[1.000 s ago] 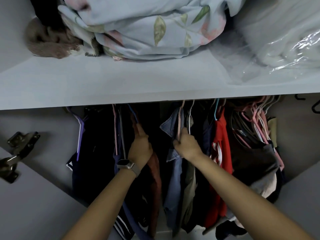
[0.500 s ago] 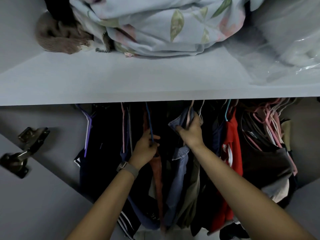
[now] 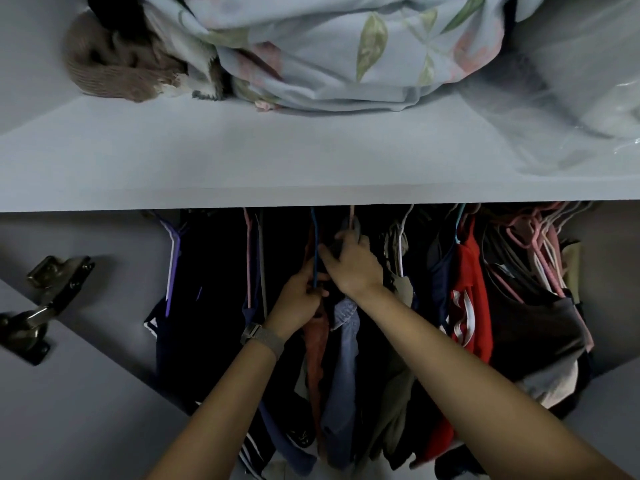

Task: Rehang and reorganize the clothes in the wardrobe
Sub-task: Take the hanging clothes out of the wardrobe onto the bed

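Denim garment [image 3: 344,344], soft, light, limp; best taken at the hanger neck. Right hand [image 3: 353,268] pinching its top; left hand [image 3: 301,299] just beside, gripping blue hanger [image 3: 314,244].

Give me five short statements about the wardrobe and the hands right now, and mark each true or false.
1. The left hand grips a blue hanger. True.
2. The right hand rests on the top shelf. False: it is below the shelf, gripping the top of the denim garment.
3. A red garment hangs to the right of both hands. True.
4. The floral bedding hangs among the clothes. False: it lies on the shelf.
5. A watch is on the right wrist. False: it is on the left wrist.
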